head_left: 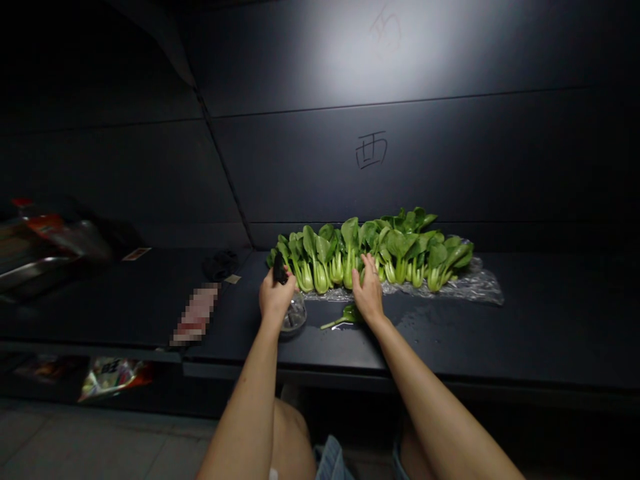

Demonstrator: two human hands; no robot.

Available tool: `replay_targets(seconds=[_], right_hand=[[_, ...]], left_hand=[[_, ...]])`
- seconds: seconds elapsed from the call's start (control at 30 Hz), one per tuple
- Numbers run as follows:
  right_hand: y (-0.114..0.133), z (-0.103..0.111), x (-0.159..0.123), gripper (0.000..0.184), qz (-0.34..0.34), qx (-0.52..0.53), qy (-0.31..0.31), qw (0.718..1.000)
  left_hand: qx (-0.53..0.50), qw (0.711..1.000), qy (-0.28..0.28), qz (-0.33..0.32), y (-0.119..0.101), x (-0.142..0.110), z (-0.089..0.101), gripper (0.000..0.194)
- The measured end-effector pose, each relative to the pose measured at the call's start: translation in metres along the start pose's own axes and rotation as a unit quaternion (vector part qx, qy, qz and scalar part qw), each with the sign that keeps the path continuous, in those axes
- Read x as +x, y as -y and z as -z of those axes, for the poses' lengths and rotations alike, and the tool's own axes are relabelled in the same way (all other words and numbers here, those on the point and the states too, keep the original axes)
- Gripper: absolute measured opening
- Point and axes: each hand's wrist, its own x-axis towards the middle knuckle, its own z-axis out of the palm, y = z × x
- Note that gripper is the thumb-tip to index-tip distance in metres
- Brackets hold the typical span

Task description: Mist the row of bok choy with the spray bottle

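A row of green bok choy [323,260] stands on the dark shelf, leaves up and pale stems toward me, with clear plastic film [480,287] under it. My left hand [274,301] is closed around a spray bottle [295,317] with a black head and a clear body, at the left end of the row. My right hand [369,293] is at the front middle of the row, fingers stretched out and apart against the bok choy stems. Just below that hand, a loose bok choy leaf [345,315] lies flat on the wet shelf surface.
A dark back panel [320,173] with a handwritten character rises behind the row. On the left lie a blurred-out flat item [197,313], a dark crumpled item [220,265] and a small card [137,254]. A colourful packet [115,378] sits on the lower shelf.
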Motion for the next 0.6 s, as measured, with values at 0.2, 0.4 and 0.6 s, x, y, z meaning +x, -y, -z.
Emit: replay_targets(seconds=[0.2,0.4,0.6], right_hand=[[-0.0051,-0.0008,-0.0006,0.053,0.005,0.0,-0.004,1.0],[-0.0063,0.0003,-0.0005,0.053,0.005,-0.001,-0.003,1.0],[-0.006,-0.0024,-0.001,0.053,0.002,-0.001,-0.005,1.0]], left_hand=[[0.084,0.996,-0.002,-0.014,-0.0046,-0.0044,0.0015,0.025],[0.11,0.993,0.007,-0.036,-0.0044,-0.0055,0.0027,0.029],[0.105,0.994,0.013,0.003,-0.0051,-0.0035,0.0074,0.023]])
